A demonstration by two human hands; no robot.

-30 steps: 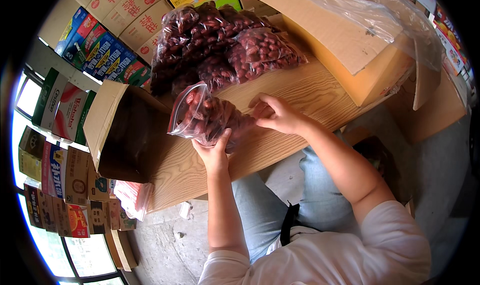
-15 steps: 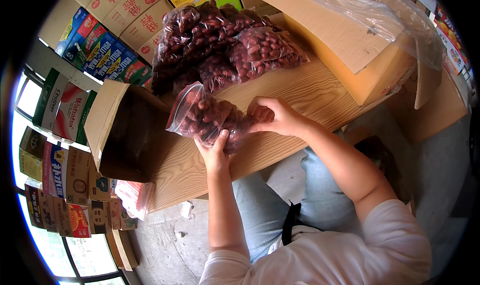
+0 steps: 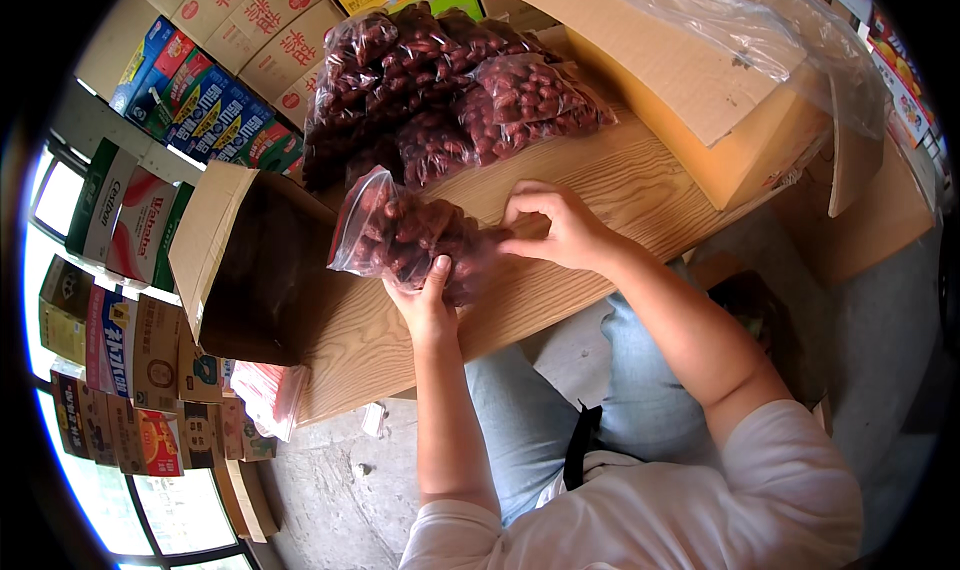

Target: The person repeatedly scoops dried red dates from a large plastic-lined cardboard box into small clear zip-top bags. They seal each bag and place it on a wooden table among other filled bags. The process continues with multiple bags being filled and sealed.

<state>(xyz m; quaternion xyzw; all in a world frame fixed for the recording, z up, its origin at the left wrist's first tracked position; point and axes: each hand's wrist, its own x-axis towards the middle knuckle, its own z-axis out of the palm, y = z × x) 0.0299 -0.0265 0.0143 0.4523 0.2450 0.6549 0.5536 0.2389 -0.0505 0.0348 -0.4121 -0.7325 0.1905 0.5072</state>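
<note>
A clear plastic bag of dark red dried fruit [image 3: 400,235] lies on the wooden table [image 3: 610,185]. My left hand [image 3: 425,300] grips its near side from below, thumb pressed up on the plastic. My right hand [image 3: 555,225] pinches the bag's right end with curled fingers. Behind it sits a pile of several filled bags of the same fruit [image 3: 440,90].
An open cardboard box [image 3: 240,265] stands at the table's left end, its inside dark. A large carton with a plastic liner [image 3: 700,70] stands on the right. Stacked printed cartons [image 3: 210,80] line the far and left sides. Concrete floor lies below the table.
The bag has shifted slightly left and down toward me. My right hand moved from the bag's top edge to its right end; my left hand keeps its hold underneath.
</note>
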